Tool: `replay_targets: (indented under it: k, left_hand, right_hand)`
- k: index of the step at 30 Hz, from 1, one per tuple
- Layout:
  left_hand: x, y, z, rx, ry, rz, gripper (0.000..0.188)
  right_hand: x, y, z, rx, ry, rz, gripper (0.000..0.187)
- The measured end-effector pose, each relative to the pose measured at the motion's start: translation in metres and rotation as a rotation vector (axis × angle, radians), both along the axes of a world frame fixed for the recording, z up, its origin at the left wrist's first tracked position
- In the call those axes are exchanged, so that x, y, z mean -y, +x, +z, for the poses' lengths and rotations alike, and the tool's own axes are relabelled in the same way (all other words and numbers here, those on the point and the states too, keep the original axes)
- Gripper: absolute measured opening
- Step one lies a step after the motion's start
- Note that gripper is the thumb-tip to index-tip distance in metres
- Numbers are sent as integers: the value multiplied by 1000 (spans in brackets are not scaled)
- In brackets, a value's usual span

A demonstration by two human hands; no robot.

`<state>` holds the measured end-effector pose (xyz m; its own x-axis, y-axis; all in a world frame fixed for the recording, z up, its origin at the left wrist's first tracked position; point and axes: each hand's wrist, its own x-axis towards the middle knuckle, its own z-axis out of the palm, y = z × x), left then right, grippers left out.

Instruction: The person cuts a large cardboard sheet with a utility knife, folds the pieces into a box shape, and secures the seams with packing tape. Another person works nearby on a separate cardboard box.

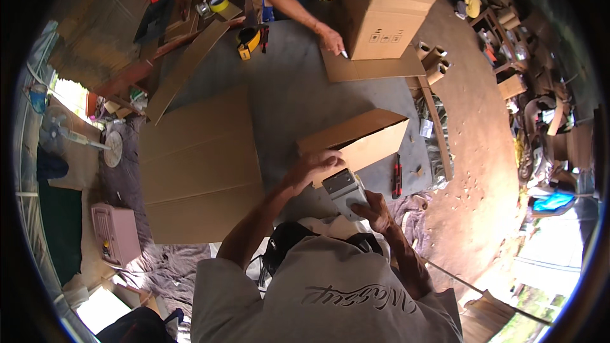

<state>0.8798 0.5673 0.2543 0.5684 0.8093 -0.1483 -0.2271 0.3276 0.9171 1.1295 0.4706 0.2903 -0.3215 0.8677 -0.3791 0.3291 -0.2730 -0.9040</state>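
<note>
A folded cardboard carton (pixel 375 143) lies on the grey table in front of me, with a long dark gap along its upper side. My left hand (pixel 316 164) is at its near left end, fingers stretched out over the cardboard and slightly blurred. Gripped in my right hand (pixel 376 213) is a grey metal tool that looks like a tape dispenser (pixel 345 194). Its dark plated end points at the carton's near end, close to my left fingers. Whether tape runs from it I cannot tell. A red and black box cutter (pixel 397 176) lies right of the carton.
A large flat cardboard sheet (pixel 200 171) covers the table's left side. Across the table, a co-worker's hand (pixel 332 41) touches cardboard beside a tall carton (pixel 387 25). A yellow tape dispenser (pixel 248 43) lies at the far left, cardboard tubes (pixel 434 63) at the far right.
</note>
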Motion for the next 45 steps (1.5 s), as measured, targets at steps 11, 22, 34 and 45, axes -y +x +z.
replay_targets:
  k: [11,22,34,45]
  left_hand:
    - [4,-6,-57,198,-158,99,31]
    - [-95,-22,-82,-449,365,254,19]
    - [-94,-20,-135,-753,627,239,23]
    - [-86,-35,-161,-936,585,162,52]
  right_hand:
    - [-6,-28,-8,55,-123,-45,46]
    - [-24,6,-105,-213,304,169,81]
    - [-26,6,-130,-251,171,92,79]
    - [-27,3,-128,-366,-204,-163,30]
